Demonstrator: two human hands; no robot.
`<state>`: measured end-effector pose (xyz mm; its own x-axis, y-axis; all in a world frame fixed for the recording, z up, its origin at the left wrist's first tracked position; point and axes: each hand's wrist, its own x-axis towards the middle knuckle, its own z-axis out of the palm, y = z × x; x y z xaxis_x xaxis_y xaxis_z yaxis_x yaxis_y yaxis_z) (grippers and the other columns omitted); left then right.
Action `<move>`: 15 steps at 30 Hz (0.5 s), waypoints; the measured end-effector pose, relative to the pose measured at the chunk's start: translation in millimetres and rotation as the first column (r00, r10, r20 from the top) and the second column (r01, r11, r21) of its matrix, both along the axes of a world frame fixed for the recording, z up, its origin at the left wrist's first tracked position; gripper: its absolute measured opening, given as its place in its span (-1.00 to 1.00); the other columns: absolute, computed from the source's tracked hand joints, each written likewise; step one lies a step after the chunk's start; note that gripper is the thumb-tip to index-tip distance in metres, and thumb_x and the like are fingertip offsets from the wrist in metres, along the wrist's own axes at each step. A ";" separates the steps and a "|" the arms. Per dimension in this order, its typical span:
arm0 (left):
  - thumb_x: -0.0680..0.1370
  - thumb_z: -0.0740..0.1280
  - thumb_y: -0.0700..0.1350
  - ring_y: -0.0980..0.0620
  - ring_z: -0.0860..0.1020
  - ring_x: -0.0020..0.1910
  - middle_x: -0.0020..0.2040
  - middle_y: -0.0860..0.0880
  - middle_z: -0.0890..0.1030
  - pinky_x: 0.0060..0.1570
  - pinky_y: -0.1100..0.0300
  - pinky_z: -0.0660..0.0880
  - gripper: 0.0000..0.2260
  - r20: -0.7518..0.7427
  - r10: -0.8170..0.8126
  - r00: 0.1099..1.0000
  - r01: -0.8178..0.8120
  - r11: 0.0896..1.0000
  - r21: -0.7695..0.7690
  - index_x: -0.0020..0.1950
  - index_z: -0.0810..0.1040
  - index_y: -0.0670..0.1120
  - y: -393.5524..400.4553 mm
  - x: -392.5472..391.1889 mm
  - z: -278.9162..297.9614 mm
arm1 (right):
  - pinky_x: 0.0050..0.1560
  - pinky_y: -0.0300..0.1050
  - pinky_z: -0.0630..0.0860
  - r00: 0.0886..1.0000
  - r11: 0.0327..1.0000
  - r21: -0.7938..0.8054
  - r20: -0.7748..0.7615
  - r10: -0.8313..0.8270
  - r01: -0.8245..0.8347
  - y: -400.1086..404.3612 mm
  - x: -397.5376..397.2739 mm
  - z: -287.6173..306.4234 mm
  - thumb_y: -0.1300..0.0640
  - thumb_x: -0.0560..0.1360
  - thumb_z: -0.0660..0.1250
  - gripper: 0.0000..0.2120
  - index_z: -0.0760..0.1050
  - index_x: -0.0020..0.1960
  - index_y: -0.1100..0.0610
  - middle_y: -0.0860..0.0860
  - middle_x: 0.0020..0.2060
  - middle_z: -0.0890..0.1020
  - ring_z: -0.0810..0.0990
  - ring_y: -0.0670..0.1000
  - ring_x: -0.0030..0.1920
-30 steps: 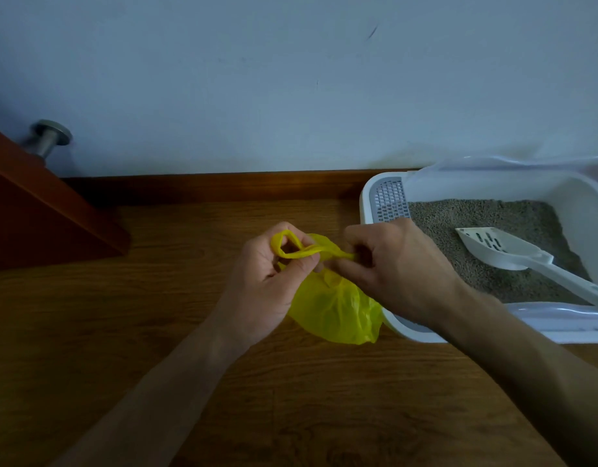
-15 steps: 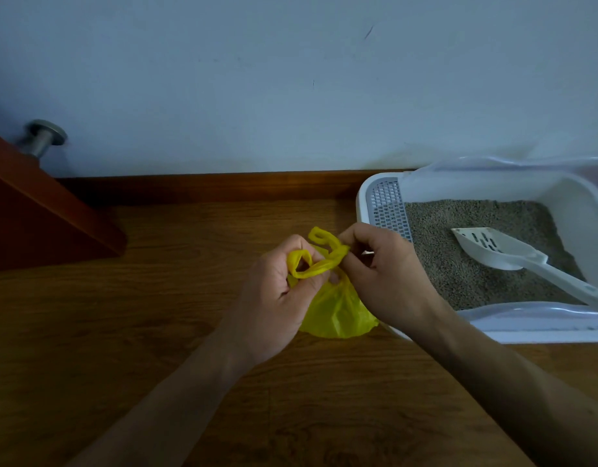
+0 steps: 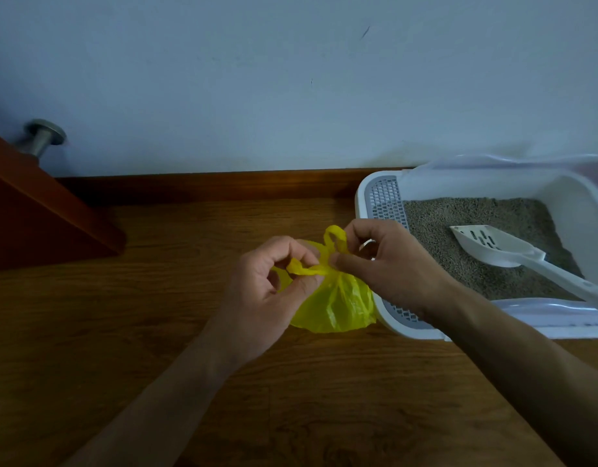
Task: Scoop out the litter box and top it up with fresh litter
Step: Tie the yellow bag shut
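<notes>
Yellow bag (image 3: 338, 305) held just beside litter box (image 3: 365, 197), above floor; handles pinched in left hand (image 3: 267, 291) and right hand (image 3: 388, 264) grip. Knot judged loose; thin handle may tear if overpulled

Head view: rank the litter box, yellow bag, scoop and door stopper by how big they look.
1. Litter box, though the frame cuts off its right end.
2. Scoop and yellow bag: too close to rank; the scoop's handle runs out of frame and hands cover part of the bag.
3. Door stopper, smallest, though farthest from the camera.
</notes>
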<state>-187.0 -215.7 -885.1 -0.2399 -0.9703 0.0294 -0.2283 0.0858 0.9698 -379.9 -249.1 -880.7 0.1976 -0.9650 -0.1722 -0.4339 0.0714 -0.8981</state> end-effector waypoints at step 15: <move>0.33 0.46 0.13 0.03 0.43 -0.21 -0.19 0.01 0.53 -0.13 0.18 0.43 -0.64 -0.140 0.262 0.955 -0.220 0.940 0.259 -0.25 0.55 -0.18 18.5 55.0 -11.1 | -0.39 -0.14 0.39 0.937 0.954 -0.013 -0.184 -0.298 0.300 -16.7 -30.6 -28.3 0.19 0.49 0.38 -0.88 0.58 -0.22 0.15 0.04 -0.40 0.54 0.43 -0.10 -0.43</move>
